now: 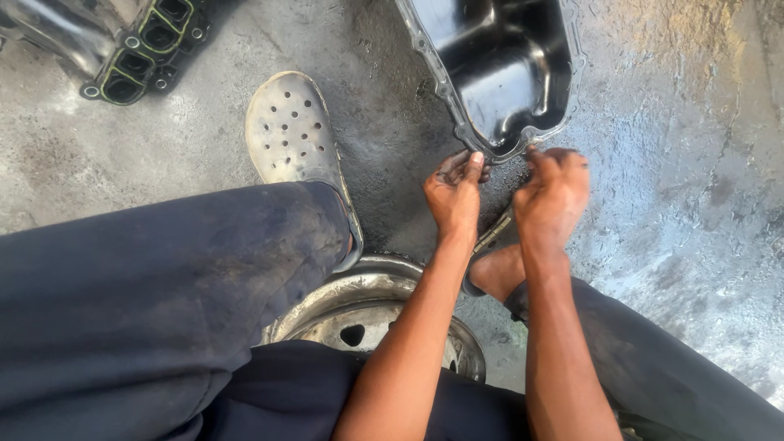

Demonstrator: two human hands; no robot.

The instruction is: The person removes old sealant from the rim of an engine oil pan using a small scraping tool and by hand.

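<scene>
Handling: the oil pan (506,69) looks like pressed steel, so stiff and fairly heavy for its bulk; its glossy inside suggests an oily, slippery film. The thin bolt-hole flange is likely the surest place to hold, pinched at the edge rather than on the slick walls.
Look: a black, deep, shiny tray with a stepped bottom and a grey rim dotted with small holes and notches.
Place: it lies open side up on the concrete floor (670,163), its near corner just in front of the person's feet.
Left hand (454,192): fingers bent, thumb and fingertips pinching at the pan's near rim; whether they grip the rim itself or something thin on it cannot be told.
Right hand (552,194): fingers curled at the same corner, touching the flange.
Near: a perforated clog (294,131) on the left foot, dark trousers (147,302), a steel wheel rim (359,310) under the person.
Far: a grey engine part (106,41) with green-edged ports at upper left.
</scene>
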